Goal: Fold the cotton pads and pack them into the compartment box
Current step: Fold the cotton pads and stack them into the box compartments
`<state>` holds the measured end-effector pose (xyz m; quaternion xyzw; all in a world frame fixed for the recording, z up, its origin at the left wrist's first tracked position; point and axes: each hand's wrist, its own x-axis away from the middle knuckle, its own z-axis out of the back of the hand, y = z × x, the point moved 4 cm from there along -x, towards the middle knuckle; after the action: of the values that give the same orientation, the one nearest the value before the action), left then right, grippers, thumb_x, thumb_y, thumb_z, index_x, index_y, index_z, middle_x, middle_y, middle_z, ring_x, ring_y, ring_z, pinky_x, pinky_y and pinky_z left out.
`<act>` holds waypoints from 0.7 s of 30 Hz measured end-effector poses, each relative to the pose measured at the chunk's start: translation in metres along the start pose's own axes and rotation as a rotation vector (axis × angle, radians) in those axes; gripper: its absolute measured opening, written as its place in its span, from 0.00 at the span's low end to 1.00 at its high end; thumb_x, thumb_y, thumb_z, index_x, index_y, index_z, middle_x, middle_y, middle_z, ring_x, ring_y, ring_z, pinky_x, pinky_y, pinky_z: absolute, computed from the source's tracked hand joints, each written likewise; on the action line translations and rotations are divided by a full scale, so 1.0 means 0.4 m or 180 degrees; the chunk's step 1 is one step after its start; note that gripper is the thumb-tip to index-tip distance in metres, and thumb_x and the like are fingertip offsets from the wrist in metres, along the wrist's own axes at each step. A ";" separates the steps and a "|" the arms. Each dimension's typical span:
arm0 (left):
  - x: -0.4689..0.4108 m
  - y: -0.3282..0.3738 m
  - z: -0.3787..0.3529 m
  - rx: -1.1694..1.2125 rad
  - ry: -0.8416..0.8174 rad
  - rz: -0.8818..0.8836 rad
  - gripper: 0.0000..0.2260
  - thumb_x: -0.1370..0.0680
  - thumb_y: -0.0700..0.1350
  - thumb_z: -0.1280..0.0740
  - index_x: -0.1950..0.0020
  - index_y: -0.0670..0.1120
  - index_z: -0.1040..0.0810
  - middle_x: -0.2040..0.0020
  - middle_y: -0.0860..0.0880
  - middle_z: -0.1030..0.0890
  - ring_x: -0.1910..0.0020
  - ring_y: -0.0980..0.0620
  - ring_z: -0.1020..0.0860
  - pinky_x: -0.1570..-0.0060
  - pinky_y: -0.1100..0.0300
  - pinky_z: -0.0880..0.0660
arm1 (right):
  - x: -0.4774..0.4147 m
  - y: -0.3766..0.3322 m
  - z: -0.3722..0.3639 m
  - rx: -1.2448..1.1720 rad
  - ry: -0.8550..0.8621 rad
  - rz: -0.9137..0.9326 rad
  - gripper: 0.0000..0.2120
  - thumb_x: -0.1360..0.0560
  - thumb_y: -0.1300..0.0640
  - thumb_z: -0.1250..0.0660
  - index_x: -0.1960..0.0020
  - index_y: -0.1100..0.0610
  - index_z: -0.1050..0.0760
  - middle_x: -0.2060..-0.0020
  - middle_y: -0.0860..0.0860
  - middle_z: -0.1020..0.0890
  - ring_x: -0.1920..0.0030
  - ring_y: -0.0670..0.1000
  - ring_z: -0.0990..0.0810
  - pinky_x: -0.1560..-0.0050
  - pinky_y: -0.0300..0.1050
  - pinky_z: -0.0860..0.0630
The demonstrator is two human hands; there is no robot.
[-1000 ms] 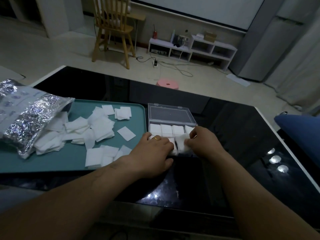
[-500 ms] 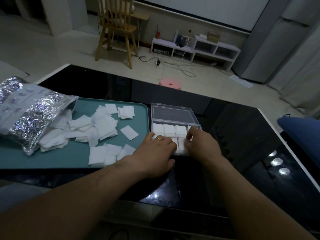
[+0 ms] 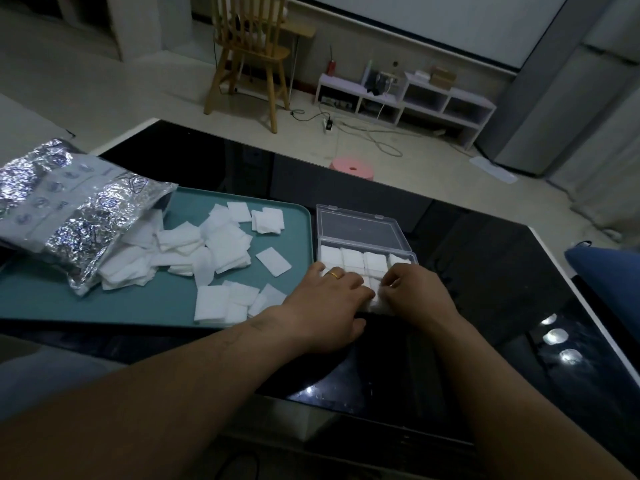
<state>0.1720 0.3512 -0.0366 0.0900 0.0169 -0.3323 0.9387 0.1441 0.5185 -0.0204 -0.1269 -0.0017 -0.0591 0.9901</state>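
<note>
The folded cotton pad (image 3: 379,303) that stood proud in the right hand (image 3: 415,292) a second ago now sits lower, in a near-row cell of the compartment box (image 3: 358,230). The right fingers (image 3: 391,282) stay curled, pinching it. The left hand (image 3: 325,303) lies across the near-left cells with its fingers released, holding nothing. The far row looks full, so this cell seems nearly packed. Many loose pads (image 3: 225,244) remain on the tray (image 3: 291,216) on the bench (image 3: 485,271).

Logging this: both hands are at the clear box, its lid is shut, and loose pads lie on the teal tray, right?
Not shut: the head view shows the lid open, laid back. The left hand, right hand, loose pads and teal tray are as stated.
</note>
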 end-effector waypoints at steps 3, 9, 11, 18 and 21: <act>0.007 -0.028 0.077 0.0286 0.0354 0.0097 0.22 0.19 0.56 0.40 0.25 0.56 0.29 0.26 0.51 0.28 0.27 0.47 0.32 0.26 0.42 0.42 | 0.003 -0.027 0.030 -0.0106 0.0298 0.0067 0.05 0.22 0.51 0.30 0.53 0.51 0.18 0.56 0.48 0.16 0.56 0.51 0.18 0.52 0.55 0.17; 0.133 -0.257 0.240 0.0874 0.0759 0.0811 0.13 0.18 0.46 0.36 0.34 0.52 0.22 0.36 0.49 0.22 0.37 0.46 0.23 0.37 0.50 0.28 | 0.047 -0.214 0.059 -0.0666 0.0483 0.0791 0.07 0.20 0.52 0.32 0.54 0.53 0.19 0.58 0.48 0.18 0.57 0.52 0.21 0.57 0.48 0.28; 0.199 -0.325 0.247 0.0965 0.0679 0.1016 0.10 0.18 0.43 0.35 0.38 0.49 0.20 0.40 0.49 0.20 0.42 0.48 0.22 0.43 0.56 0.28 | 0.063 -0.293 0.042 -0.0665 0.0306 0.1080 0.06 0.20 0.53 0.32 0.52 0.53 0.18 0.58 0.47 0.19 0.55 0.52 0.20 0.57 0.46 0.30; 0.343 -0.396 0.170 0.0584 -0.0321 0.1322 0.07 0.19 0.50 0.34 0.43 0.53 0.21 0.47 0.53 0.20 0.46 0.50 0.22 0.48 0.55 0.26 | 0.093 -0.457 -0.063 -0.0127 -0.0476 0.1502 0.07 0.20 0.50 0.33 0.44 0.48 0.19 0.46 0.48 0.16 0.46 0.54 0.19 0.46 0.48 0.22; 0.337 -0.397 0.143 0.0451 -0.0731 0.1346 0.16 0.22 0.57 0.32 0.37 0.54 0.25 0.43 0.51 0.21 0.42 0.48 0.23 0.43 0.53 0.26 | 0.099 -0.476 -0.090 0.0107 -0.0748 0.1473 0.12 0.20 0.48 0.32 0.38 0.47 0.21 0.41 0.48 0.18 0.41 0.54 0.20 0.42 0.47 0.23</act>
<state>0.1757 0.1363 -0.0178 0.1188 -0.1324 -0.1369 0.9745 0.1605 0.3221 -0.0065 -0.1134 -0.0886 0.1843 0.9723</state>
